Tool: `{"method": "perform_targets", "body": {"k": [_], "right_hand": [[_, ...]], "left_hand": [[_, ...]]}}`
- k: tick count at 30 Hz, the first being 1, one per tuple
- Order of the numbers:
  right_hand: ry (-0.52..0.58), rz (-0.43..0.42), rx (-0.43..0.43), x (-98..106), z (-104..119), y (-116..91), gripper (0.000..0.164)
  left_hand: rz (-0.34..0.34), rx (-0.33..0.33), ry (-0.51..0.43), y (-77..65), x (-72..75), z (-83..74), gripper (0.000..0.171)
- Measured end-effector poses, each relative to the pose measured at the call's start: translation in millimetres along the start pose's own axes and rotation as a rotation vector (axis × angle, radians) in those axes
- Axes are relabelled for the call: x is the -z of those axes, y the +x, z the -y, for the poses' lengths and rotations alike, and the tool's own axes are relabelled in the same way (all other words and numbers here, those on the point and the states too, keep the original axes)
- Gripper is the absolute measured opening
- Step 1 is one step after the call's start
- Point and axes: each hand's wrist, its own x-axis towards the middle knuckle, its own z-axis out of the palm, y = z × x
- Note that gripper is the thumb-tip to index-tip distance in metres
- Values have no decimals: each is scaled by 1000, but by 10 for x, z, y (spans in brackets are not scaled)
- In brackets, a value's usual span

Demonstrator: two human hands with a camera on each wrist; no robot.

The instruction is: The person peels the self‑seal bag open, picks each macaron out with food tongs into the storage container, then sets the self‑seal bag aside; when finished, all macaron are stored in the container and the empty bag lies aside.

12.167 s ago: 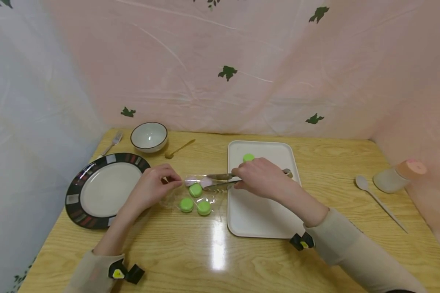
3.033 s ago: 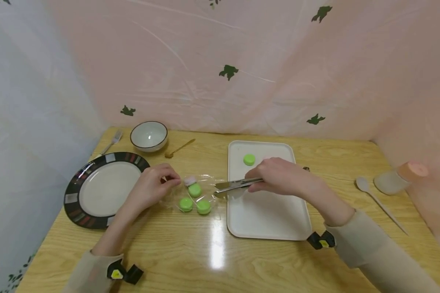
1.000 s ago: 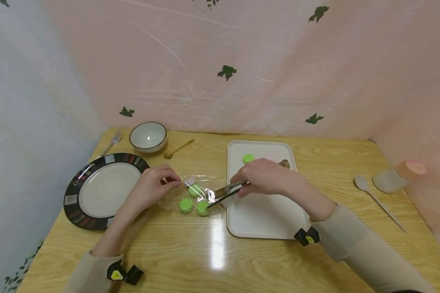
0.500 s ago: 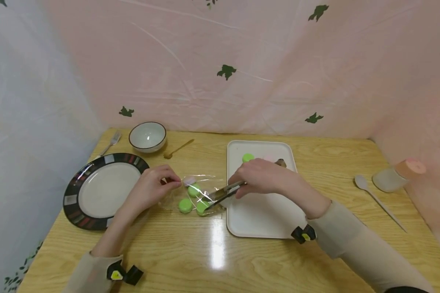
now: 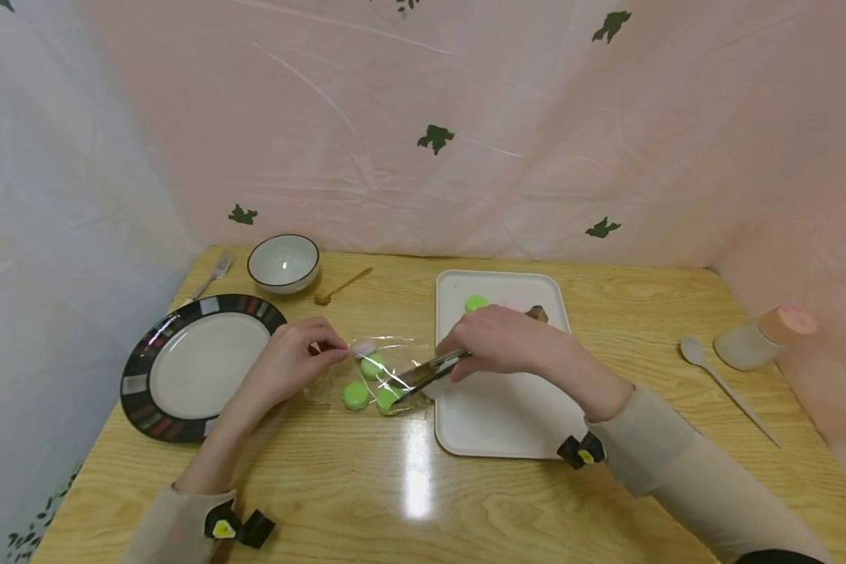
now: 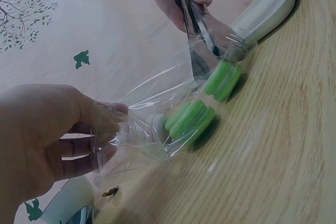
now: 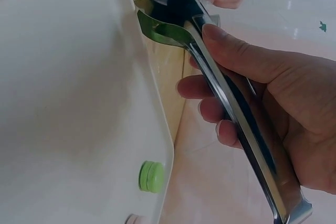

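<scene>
Head view: pinching the bag [image 5: 403, 354] with left hand [image 5: 294, 357], thumb and fingertip together; gripping the tongs [image 5: 428, 373] with right hand [image 5: 504, 340], fingers curled round, with tips beside a green macaron [image 5: 386, 401] inside the bag. Left wrist view: best to straddle that macaron before squeezing, clear of loose folds. Right wrist view: with tips spread close to the tray [image 7: 63, 103], squeeze lightly; avoid snagging its rim.

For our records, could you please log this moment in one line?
left hand: pinches clear bag; right hand: holds tongs; green macaron: on tray
</scene>
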Motion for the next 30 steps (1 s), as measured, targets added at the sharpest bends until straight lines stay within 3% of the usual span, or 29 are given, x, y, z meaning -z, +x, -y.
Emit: {"method": "perform_targets", "body": {"k": [30], "right_hand": [[-46,-41,-16,-10,-25,-54,28]], "left_hand": [[-6,-6,26,11,-11,19,5]]}}
